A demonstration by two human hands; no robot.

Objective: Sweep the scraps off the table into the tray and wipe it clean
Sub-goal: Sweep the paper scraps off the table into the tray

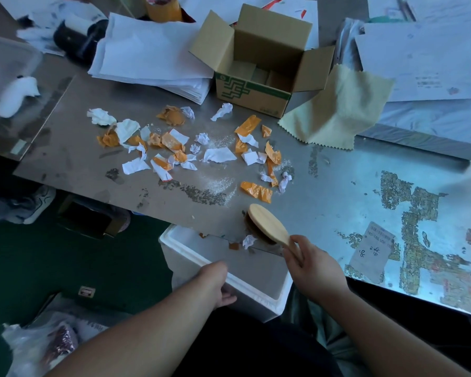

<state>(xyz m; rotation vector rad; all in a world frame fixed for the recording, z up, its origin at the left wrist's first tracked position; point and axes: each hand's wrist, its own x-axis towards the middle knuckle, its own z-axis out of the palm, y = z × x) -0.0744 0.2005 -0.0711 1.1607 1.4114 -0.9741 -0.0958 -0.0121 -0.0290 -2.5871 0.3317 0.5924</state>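
Observation:
Several white paper and orange tape scraps lie scattered over the middle of the grey metal table, with white grains among them. My right hand grips a wooden brush at the table's near edge, bristles down, beside a small white scrap. My left hand holds the near wall of a white foam tray kept below that edge. A yellow cloth lies at the back right.
An open cardboard box and a stack of white paper stand behind the scraps. Worn stickers and a paper label cover the table's right part. A plastic bin is at the left, bags on the floor.

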